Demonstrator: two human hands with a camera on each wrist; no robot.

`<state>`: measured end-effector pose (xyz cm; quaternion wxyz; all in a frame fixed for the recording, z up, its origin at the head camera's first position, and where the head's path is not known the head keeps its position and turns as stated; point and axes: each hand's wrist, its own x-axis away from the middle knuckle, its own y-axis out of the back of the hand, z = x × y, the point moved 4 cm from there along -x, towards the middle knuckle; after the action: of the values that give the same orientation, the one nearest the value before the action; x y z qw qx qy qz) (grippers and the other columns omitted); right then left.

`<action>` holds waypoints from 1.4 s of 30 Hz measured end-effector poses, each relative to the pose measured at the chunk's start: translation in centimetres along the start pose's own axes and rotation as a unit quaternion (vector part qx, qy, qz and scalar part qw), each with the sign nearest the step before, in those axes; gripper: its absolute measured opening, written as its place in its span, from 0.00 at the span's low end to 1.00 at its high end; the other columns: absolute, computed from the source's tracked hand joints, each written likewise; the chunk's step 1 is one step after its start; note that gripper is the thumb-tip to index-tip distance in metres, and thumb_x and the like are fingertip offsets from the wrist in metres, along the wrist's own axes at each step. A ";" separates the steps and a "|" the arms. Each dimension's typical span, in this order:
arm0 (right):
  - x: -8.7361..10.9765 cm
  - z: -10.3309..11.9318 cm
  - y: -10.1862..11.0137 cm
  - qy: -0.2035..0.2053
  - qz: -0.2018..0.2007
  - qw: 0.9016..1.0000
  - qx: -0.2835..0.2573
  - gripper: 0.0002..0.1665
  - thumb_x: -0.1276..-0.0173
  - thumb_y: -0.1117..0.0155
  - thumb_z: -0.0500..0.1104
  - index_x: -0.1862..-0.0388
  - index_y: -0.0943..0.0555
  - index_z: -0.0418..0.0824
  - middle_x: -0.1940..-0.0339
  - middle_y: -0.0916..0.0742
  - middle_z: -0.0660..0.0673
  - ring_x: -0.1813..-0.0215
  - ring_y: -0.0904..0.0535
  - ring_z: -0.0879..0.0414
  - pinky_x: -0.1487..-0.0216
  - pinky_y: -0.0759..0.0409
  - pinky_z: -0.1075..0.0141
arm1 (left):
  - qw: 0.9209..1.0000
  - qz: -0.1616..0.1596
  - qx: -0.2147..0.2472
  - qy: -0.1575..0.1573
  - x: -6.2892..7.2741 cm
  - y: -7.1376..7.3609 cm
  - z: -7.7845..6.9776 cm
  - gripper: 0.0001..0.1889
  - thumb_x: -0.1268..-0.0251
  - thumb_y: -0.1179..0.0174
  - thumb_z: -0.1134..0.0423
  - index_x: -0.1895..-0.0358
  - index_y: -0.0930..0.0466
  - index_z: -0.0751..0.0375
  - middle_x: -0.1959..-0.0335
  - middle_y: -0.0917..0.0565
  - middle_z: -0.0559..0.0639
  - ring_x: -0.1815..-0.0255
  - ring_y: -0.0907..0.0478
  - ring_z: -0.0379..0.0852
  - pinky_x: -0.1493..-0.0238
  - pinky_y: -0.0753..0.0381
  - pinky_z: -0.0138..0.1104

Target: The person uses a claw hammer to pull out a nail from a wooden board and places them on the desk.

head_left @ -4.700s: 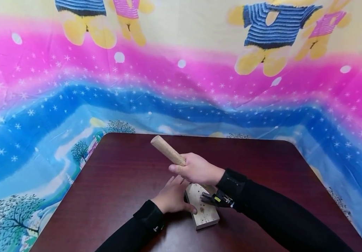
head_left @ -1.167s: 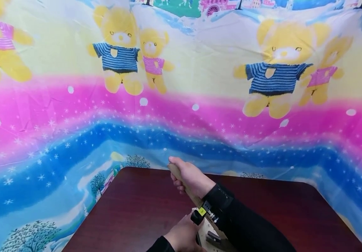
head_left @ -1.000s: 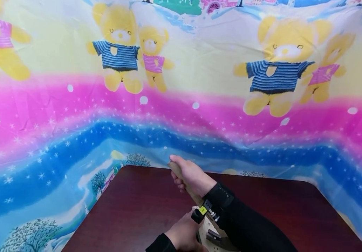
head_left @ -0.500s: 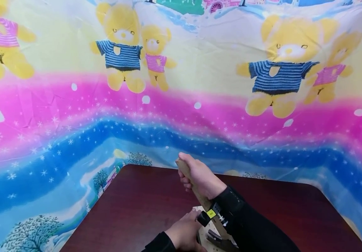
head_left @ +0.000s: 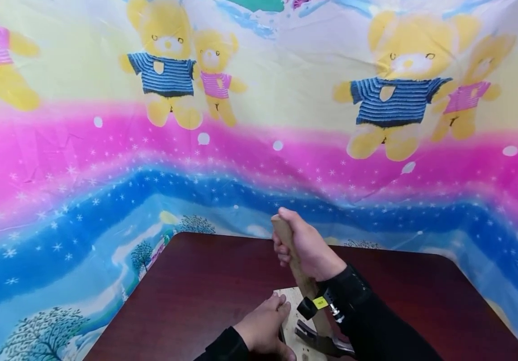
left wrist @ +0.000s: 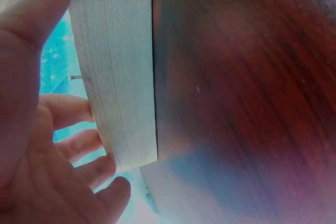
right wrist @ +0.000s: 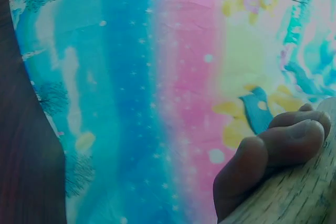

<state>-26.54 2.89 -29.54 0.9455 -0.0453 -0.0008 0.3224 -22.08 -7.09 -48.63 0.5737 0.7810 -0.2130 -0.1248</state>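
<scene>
In the head view, my right hand (head_left: 315, 250) grips the wooden handle of a claw hammer (head_left: 324, 343), thumb along the handle near its end. The handle leans up and away, and the metal head overlaps a pale wooden block (head_left: 292, 328), claw to the left. My left hand (head_left: 263, 323) lies along the block's left edge, fingertips on the far part and thumb near the close end. A nail (left wrist: 76, 77) stands out of the block's top face in the left wrist view. Curled fingers (right wrist: 286, 142) wrap the handle in the right wrist view.
The block lies on a dark reddish-brown table (head_left: 204, 281) with rounded far corners. A printed cloth (head_left: 240, 185) with bears and snowflakes hangs behind and beside it. A small wrist device with a yellow label (head_left: 320, 302) sits by my right cuff, close to the handle.
Since the earliest frame, my right hand has shifted its hold and raised the handle. Over the last second it has swung right and steeper, baring more of the block. My left hand stays at the block.
</scene>
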 end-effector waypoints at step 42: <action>11.8 6.9 14.5 0.291 0.132 0.855 -0.410 0.33 0.36 0.66 0.66 0.83 0.39 0.38 0.86 0.35 0.42 0.82 0.39 0.48 0.75 0.35 0.54 | 1.000 0.006 -0.017 0.008 -0.3 0.5 -0.1 0.62 0.59 0.30 0.26 0.23 0.39 0.62 0.22 0.42 0.58 0.22 0.51 0.55 0.27 0.45 0.45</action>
<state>-26.30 22.11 -24.25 0.7471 -0.5197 0.1479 0.3871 -22.43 -6.99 -48.19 0.5896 0.7705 -0.2114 -0.1187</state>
